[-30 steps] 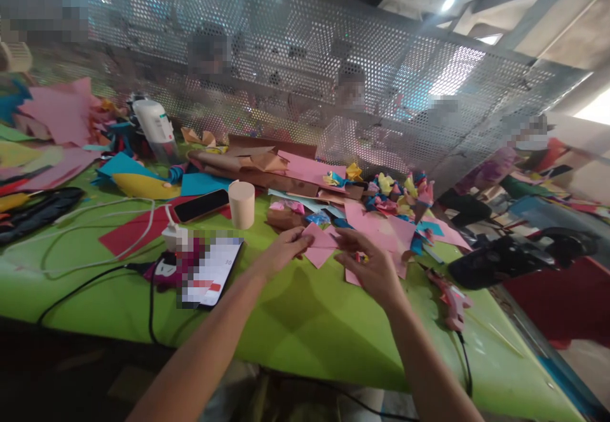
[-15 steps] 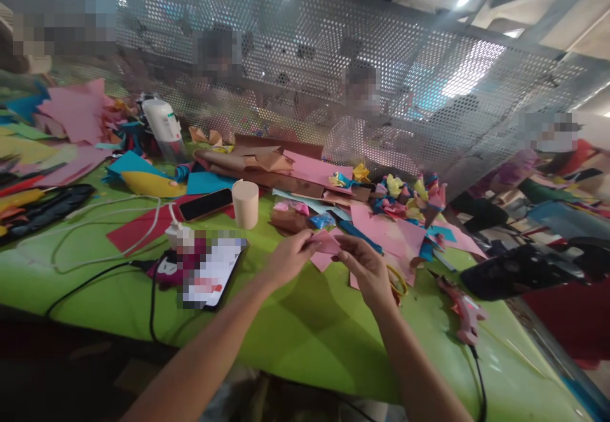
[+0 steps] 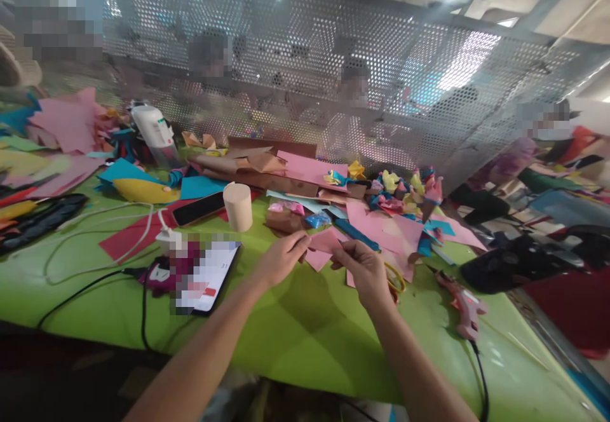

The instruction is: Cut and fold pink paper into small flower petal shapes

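A small piece of pink paper (image 3: 325,241) is held up above the table between my hands. My right hand (image 3: 365,269) pinches its right side between thumb and fingers. The fingers of my left hand (image 3: 284,258) are closed at its left edge; how much of the paper they grip is hard to make out. Under and behind it lie more pink paper sheets (image 3: 381,238). Yellow-handled scissors (image 3: 396,278) rest just beyond my right hand, partly covered by it.
On the green table (image 3: 295,346) stand a beige paper cup (image 3: 237,208) and a white-topped bottle (image 3: 153,131). A lit phone (image 3: 214,279), a dark phone (image 3: 199,208) and cables lie left. A pink glue gun (image 3: 464,311) lies right. Crumpled paper flowers (image 3: 393,183) sit behind, before a perforated metal screen (image 3: 286,60).
My left hand has shifted slightly left to the paper's edge, and more of the paper's face shows. My right hand stays on its right side. The view has shifted slightly.
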The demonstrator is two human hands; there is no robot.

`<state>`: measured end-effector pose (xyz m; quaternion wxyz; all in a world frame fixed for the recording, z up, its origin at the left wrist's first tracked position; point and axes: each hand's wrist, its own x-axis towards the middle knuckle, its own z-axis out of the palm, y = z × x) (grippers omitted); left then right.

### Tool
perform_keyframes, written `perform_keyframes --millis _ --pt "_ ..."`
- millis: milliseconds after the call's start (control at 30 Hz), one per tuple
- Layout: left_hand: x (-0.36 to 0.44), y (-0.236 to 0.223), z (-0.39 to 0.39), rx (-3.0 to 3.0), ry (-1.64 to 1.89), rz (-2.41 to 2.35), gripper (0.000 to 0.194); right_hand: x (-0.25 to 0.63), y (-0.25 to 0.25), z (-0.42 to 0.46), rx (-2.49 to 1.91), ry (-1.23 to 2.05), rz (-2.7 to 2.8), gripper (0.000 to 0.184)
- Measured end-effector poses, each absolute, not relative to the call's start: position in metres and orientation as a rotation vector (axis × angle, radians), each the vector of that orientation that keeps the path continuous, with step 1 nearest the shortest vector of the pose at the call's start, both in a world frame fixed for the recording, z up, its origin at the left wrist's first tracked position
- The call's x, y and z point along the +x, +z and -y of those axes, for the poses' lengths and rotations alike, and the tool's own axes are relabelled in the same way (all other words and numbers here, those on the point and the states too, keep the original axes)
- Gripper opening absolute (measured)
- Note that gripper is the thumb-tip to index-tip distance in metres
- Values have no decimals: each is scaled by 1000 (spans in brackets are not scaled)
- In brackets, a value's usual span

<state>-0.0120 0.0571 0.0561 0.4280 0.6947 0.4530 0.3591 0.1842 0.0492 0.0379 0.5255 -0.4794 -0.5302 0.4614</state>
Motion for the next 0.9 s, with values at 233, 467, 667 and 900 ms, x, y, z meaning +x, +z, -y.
perform_keyframes --millis 233,467,667,900 --pt "-10 57 -57 1906 937 -1252 29 182 41 -50 -1144 1190 1369 37" --pt "-8 58 -55 1976 854 -1238 25 181 44 -48 -1182 1144 1419 29" --pt "-11 56 -56 1677 1000 -1089 27 182 37 -52 -1141 1205 1228 31" --pt "-12 49 -59 1626 1070 -1050 27 179 41 -50 -1115 1243 1196 33"
